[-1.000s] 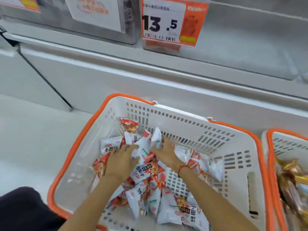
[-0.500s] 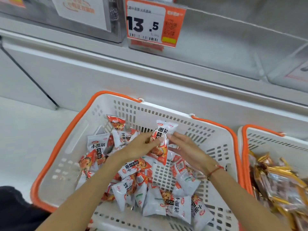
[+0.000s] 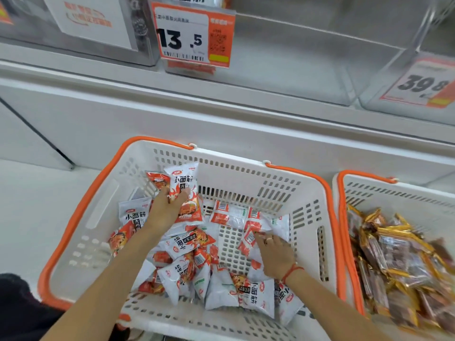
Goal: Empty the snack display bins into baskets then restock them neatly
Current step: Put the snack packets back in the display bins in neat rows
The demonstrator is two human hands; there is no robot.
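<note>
Snack packets fill the basket; left hand grips several (could slip), right hand pinches one, likely to snag neighbours.

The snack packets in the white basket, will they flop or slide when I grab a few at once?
Probably light: the left hand lifts packets with a loose grip. They look pillowy and soft, so likely to bend, not hold shape. The glossy film suggests they may slide off each other where heaped in the basket; the right hand reaches for more.
</note>
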